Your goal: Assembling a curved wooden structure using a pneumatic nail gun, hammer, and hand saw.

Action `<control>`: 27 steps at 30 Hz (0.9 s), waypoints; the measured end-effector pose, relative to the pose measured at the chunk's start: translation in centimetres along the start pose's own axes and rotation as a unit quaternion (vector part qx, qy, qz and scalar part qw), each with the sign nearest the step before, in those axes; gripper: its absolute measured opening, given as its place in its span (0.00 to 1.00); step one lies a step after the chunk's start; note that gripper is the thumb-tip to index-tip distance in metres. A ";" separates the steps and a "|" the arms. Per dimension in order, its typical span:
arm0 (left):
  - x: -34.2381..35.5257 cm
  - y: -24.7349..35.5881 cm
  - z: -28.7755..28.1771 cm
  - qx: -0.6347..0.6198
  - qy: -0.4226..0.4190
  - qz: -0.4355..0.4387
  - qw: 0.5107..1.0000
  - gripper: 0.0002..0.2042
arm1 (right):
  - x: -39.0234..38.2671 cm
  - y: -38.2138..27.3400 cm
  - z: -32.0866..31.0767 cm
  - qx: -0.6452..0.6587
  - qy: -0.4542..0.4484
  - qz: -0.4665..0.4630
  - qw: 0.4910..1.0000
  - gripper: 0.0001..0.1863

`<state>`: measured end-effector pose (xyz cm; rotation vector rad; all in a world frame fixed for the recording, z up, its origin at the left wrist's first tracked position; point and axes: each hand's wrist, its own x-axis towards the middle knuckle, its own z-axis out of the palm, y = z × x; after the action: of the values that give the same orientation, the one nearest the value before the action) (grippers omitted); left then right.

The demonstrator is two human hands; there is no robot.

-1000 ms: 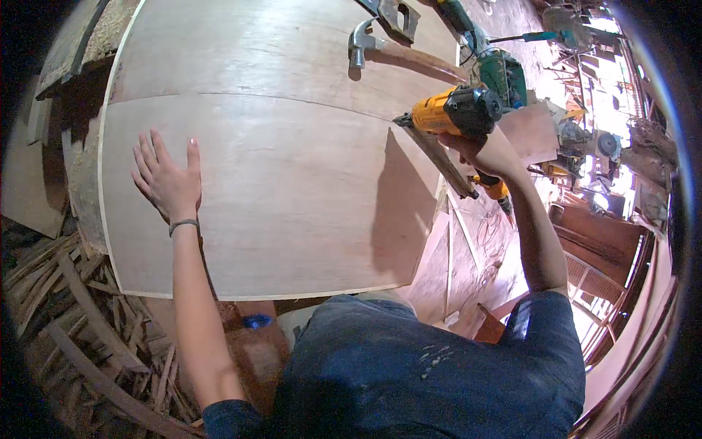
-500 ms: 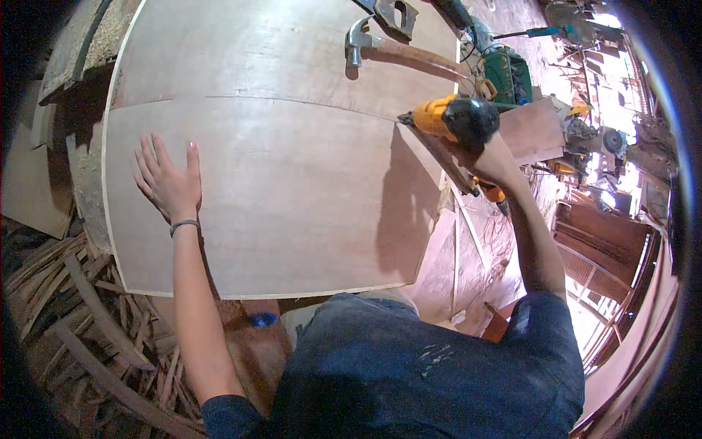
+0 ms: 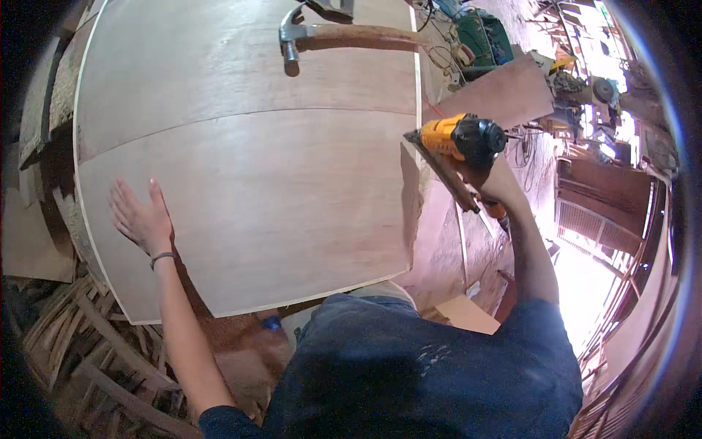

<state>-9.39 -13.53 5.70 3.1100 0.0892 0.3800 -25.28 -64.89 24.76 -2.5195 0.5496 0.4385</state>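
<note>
Scrap wood [image 3: 121,342] littered the workshop beside a pale board [image 3: 278,197], flat and seamed across. Near its left edge the left hand [image 3: 142,218] lay open, palm down; the right hand [image 3: 488,183] gripped an orange nail gun [image 3: 442,137], nose at the right edge. No fastenings showed clearly, leaving what was done or left unclear. Farther lay a hammer [image 3: 358,34], then a green box-like thing [image 3: 482,38], contents unseen.

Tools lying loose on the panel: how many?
2: hammer on the far part of the panel, saw beyond it, cut off by the picture's top edge. More may lie out of view.
</note>
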 end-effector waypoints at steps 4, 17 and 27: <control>0.2 -0.3 0.4 0.010 -0.003 0.006 1.000 0.36 | 2.6 1.0 -1.2 0.021 0.010 -0.073 0.997 0.19; -0.3 -0.7 0.8 -0.017 0.014 0.006 1.000 0.36 | 5.3 -0.4 -0.8 0.016 -0.014 -0.108 0.994 0.18; 0.5 0.4 0.0 -0.026 0.011 0.007 1.000 0.35 | 6.0 1.8 -0.8 0.018 0.025 -0.167 0.985 0.19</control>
<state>-8.93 -13.88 5.82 3.0567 0.0579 0.4088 -20.71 -68.51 22.26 -2.5278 0.1437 0.2367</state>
